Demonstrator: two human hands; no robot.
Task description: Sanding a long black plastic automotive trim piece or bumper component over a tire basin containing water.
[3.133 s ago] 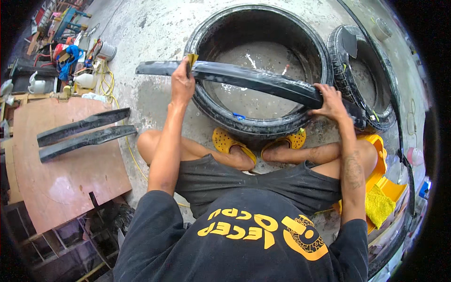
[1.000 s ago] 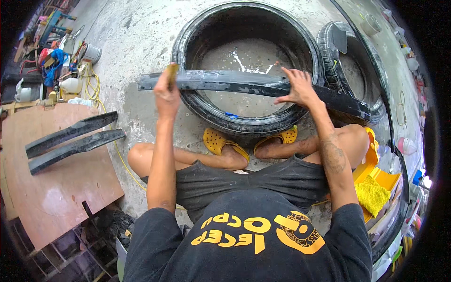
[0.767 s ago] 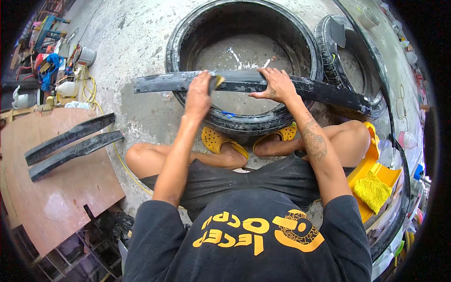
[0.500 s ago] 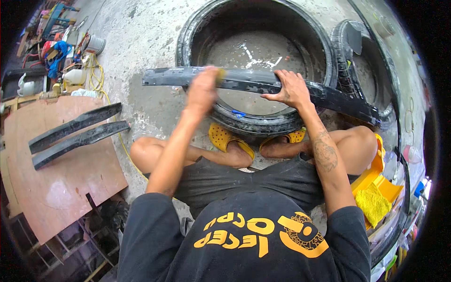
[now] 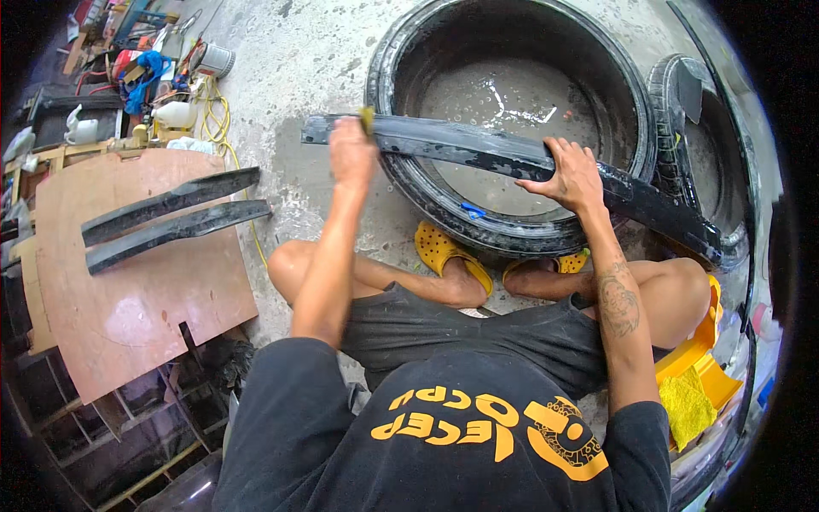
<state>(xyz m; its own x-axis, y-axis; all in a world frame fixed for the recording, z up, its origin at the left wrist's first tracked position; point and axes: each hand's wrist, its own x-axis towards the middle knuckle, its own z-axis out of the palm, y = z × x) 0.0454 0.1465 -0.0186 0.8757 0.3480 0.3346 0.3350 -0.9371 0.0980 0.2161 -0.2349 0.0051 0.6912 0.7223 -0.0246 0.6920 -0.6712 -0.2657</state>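
Long black rubber strip [image 5: 512, 162]: laid across large tyre [image 5: 426, 192] on concrete floor [image 5: 299, 85]
Left hand [image 5: 352, 154]: grip clenched on yellowish tool [image 5: 367, 118], at strip's left end
Right hand [image 5: 570, 173]: fingers spread, pressing flat on strip, grasping nothing
Two cut strips [image 5: 171, 218]: on plywood board [image 5: 128, 299], well apart

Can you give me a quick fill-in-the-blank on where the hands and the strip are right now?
1. The long black strip lies across the top of a large ____.
2. The right hand rests ____ on the strip, fingers spread.
3. The left hand presses a small ____-coloured pad on the strip's left end.
4. Two more black strips lie on a ____ board.

Missing words: tyre; flat; yellow; wooden
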